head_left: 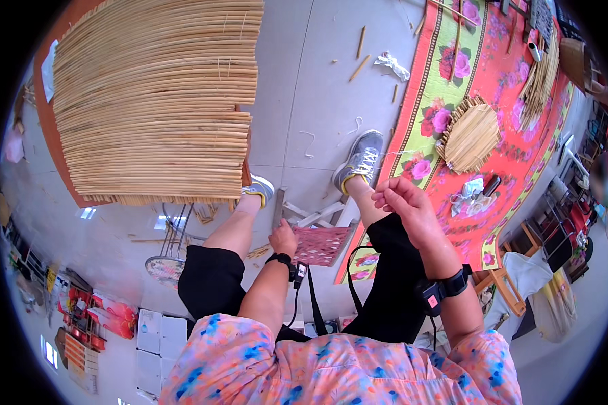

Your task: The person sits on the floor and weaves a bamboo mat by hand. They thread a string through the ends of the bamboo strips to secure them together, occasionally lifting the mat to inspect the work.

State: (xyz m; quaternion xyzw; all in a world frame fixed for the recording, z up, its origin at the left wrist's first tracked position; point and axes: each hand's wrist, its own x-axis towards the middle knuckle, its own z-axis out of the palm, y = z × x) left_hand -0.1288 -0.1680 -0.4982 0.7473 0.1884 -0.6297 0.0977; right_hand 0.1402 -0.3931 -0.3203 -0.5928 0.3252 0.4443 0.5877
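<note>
My left hand (282, 239) is closed at the wooden frame of a low folding stool (279, 210) with a woven pink seat (321, 246), apparently gripping it. My right hand (402, 206) is raised above my right thigh, thumb and fingertips pinched together; whatever they hold is too fine to make out. A thin white thread runs near it. Close to my left foot lies a large mat of parallel pale sticks (155, 101) on a reddish-brown board (51, 135). To my right, an oval panel of sticks with a spiky edge (471, 135) lies on a floral cloth (436, 202).
The tiled floor (284, 88) holds loose sticks (361, 42), white string (392, 65) and scraps. A bundle of sticks (540, 81) and small white items (473, 196) lie on the cloth. A metal stool (163, 268), red packages (113, 317) and crowded furniture surround me at the edges.
</note>
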